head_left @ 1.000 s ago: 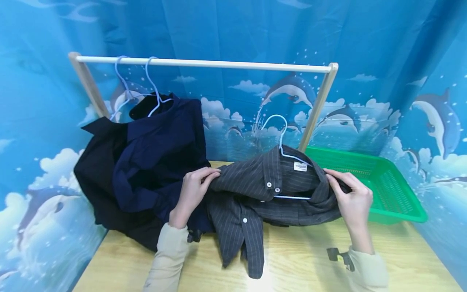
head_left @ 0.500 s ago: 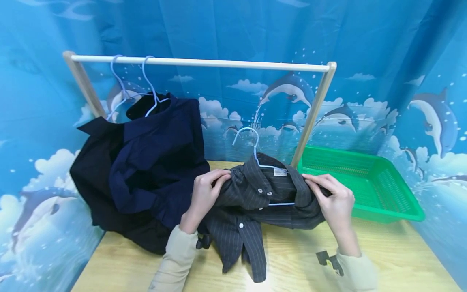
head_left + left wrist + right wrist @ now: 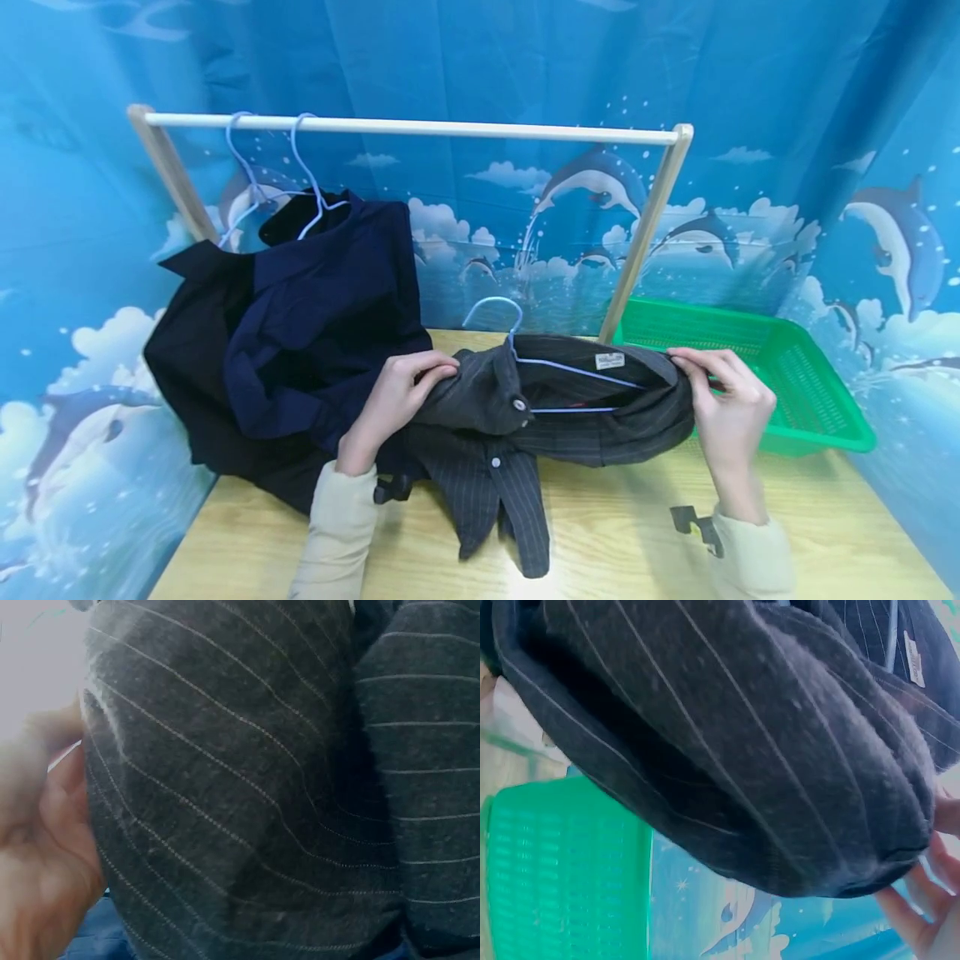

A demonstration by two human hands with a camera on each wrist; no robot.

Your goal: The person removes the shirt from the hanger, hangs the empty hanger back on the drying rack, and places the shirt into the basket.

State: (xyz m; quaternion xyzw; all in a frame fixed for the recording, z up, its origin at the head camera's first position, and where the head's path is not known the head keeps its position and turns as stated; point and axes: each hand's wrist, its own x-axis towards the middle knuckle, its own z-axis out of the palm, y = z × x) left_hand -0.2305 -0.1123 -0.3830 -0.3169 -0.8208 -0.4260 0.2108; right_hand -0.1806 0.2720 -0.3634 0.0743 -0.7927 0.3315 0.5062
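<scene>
A dark grey pinstriped shirt (image 3: 577,437) with white buttons is stretched between my two hands over the table. My left hand (image 3: 393,400) pinches its left shoulder between thumb and fingers. My right hand (image 3: 727,404) pinches the cloth at the other shoulder, beside the collar opening with its white label (image 3: 610,360). Inside the neck sits a light blue hanger (image 3: 566,372), its hook standing up out of the collar. Striped cloth (image 3: 225,772) fills most of the left wrist view. In the right wrist view the shirt's shoulder (image 3: 780,772) hangs from the fingertips.
A rack with a white rail (image 3: 450,128) stands behind. Two hangers on its left end carry a black garment (image 3: 198,333) and a navy garment (image 3: 337,283). At the right is a green basket (image 3: 817,375). A dolphin-print curtain (image 3: 480,58) encloses the wooden table (image 3: 615,533).
The hands came closer together, then spread apart again, widening the shirt's neck. The hanger's hook has shifted left and sunk lower, and more of its bar shows inside the collar.
</scene>
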